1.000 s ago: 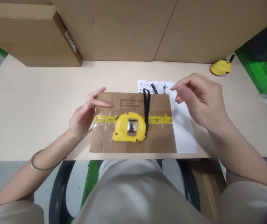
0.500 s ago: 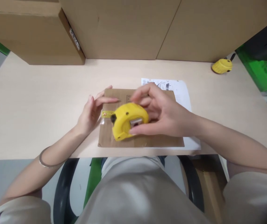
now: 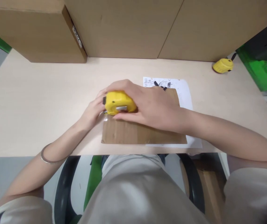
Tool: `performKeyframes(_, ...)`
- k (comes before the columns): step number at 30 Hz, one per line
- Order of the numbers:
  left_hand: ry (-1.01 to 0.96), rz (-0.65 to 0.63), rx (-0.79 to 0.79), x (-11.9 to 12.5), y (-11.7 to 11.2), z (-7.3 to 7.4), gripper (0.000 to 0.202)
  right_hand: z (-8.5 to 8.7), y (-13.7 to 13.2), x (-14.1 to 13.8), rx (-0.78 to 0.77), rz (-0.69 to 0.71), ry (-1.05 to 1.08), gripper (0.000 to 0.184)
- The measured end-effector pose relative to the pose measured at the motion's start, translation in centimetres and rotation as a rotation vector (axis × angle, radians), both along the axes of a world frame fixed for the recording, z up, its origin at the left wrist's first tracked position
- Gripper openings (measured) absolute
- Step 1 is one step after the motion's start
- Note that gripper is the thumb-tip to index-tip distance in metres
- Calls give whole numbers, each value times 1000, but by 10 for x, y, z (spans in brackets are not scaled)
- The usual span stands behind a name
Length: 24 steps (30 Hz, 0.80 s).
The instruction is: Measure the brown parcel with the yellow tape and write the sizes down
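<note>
Far left: large brown cardboard box (image 3: 35, 31) on the pale wooden table (image 3: 30, 102), against a cardboard wall (image 3: 124, 28) that runs along the far edge.

Left forearm comes in from the near left, thin metal bangle (image 3: 48, 155) on the wrist. Left hand (image 3: 90, 113) is curled, fingertips at the left end of the yellow plastic tape measure (image 3: 118, 102), where the blade mouth sits. Cannot tell whether they pinch the blade tip or only touch the case.

The tape measure stands on edge at the far left corner of the flat brown cardboard sheet (image 3: 135, 133), metal clip facing near. The sheet lies flat at the near edge of the table.

Right hand (image 3: 147, 105) is wrapped over the case from the right, thumb along its near side, fingers over the top: a firm grip.

Judgement on doing this well: keep the right hand pressing the case down, so it does not skid. Keep the case square to the sheet's left edge. The left fingers should work only at the blade end, and the sheet should not shift.

Right of the sheet: white printed paper (image 3: 182, 90), partly under it. Far right: second yellow tape measure (image 3: 222, 65), well apart, beside a green bin (image 3: 261, 71)
</note>
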<state>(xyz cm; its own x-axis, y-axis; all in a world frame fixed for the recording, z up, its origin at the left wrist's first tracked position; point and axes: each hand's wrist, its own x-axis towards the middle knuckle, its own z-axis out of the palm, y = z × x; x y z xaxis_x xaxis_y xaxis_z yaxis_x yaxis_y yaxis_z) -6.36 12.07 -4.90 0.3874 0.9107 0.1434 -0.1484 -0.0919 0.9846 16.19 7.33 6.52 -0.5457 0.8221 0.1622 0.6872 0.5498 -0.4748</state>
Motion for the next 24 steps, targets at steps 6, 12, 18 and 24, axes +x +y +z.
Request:
performKeyframes(6, 163, -87, 168, -6, 3, 9, 27, -2, -33, 79, 46, -190, 65, 50)
performKeyframes(12, 151, -92, 179, -5, 1, 13, 27, -17, -69, 150, 158, -392, 139, 49)
performKeyframes(18, 192, -51, 151, -6, 1, 14, 26, -22, -78, 156, 106, -456, 113, 45)
performKeyframes(24, 216, -78, 224, -12, 7, 9, 30, 13, -56, 132, 150, -268, 55, 46)
